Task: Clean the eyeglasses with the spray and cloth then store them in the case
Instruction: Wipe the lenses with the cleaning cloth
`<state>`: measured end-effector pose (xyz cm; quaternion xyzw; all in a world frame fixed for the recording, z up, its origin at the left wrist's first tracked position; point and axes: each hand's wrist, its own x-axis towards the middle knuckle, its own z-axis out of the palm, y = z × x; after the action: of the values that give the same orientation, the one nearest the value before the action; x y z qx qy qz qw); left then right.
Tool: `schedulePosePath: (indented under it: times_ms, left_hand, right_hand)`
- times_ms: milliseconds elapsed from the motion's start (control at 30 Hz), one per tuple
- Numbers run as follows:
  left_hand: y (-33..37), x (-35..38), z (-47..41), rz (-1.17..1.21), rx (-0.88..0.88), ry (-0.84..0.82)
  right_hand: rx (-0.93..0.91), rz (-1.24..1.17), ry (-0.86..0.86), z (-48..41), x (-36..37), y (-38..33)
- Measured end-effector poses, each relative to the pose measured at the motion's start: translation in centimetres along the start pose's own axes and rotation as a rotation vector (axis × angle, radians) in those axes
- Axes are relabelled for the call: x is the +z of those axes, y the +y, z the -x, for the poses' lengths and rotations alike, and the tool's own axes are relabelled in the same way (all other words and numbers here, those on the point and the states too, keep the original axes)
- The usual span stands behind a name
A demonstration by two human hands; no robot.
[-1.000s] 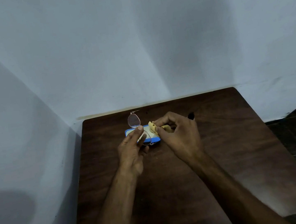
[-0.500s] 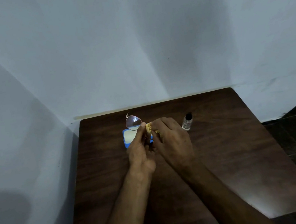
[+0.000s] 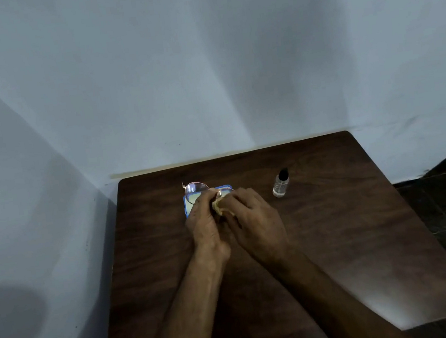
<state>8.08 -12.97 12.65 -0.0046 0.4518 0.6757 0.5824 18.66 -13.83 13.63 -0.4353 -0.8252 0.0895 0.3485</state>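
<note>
Holding the eyeglasses [image 3: 200,190] up over the open case [image 3: 189,205], the person is working both hands close together near the far left of the table [image 3: 338,238], probably so that the frame can go straight down into the case once the wiping is done. The left hand [image 3: 205,225] is gripping the frame near its middle, fingers curled and pressed together around it, which is leaving one lens sticking out free beyond the knuckles. The right hand [image 3: 254,221] is pinching the cloth [image 3: 219,208] against the other lens, thumb and fingertips closed on the fabric — that lens is mostly hidden, so how much of it is covered cannot be told. The glasses are thin and wire-rimmed, with rounded, clear lenses catching a pale reflection. The cloth is a soft yellow wad, bunched and creased between the hands. The case is a shallow rectangle with rounded corners, a bright blue rim and a pale lining, lying flat on the dark, glossy wood-grain top. The spray bottle [image 3: 281,184] is standing upright well to the right — small, clear-bodied, black-capped — set aside out of the hands' way, which suggests the spraying is finished and the wiping step is under way.
</note>
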Motion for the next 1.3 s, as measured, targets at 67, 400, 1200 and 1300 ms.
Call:
schedulePosePath:
  times_ms: [67,400,1200,1300]
  left_hand:
    - [0.0,0.3,0.1,0.008,0.0,0.011]
    - [-0.4,0.6,-0.7,-0.063,0.076,0.065]
    - [0.0,1.3,-1.0,-0.06,0.131,0.114]
    - [0.2,1.8,-0.8,-0.04,0.138,0.131]
  right_hand:
    - [0.02,0.023,-0.001,0.6,0.3,0.2]
    - [0.162,-0.012,0.129,-2.1,-0.3,0.3]
    - [0.175,-0.019,0.056,-4.5,-1.1,0.8]
    - [0.112,-0.018,-0.015,-3.7,-0.5,-0.2]
